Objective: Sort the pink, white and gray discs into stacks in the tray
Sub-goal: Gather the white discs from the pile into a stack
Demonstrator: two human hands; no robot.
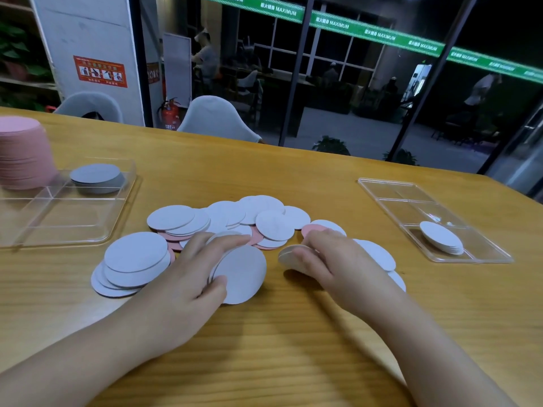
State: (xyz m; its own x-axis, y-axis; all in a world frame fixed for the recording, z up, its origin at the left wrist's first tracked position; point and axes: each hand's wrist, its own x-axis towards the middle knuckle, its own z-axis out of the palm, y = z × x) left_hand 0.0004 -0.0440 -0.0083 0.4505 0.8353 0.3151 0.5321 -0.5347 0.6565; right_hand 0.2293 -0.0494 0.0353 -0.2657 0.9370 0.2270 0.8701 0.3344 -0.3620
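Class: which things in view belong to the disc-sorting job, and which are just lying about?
Job: loose discs, pink stack, gray stack, white stack, left tray, right tray, both hands.
Lying about: chairs, fire extinguisher, potted plants.

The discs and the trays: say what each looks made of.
Discs: thin matte card or foam sheet, likely; one bends in the right hand, and none shine. Trays: clear, glossy hard plastic, probably acrylic; the table's wood grain shows through, with bright glints along rims and dividers.
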